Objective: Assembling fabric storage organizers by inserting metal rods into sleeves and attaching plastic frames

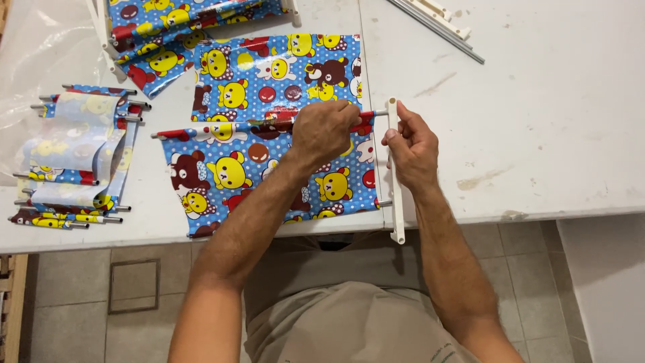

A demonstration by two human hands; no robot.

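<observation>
Patterned fabric panel flat on worktop; left hand clamped on its metal rod, right hand gripping white plastic bar. Keep rod square to bar's hole, press straight.

A: Your left hand?
B: Arm reaches up and rightward, forearm bare, wrist bent slightly, knuckles up, fingers curled closed in a grip.
A: Right hand?
B: Forearm runs straight up, back of hand facing camera, thumb and fingers pinched closed, index extended upward.
</observation>
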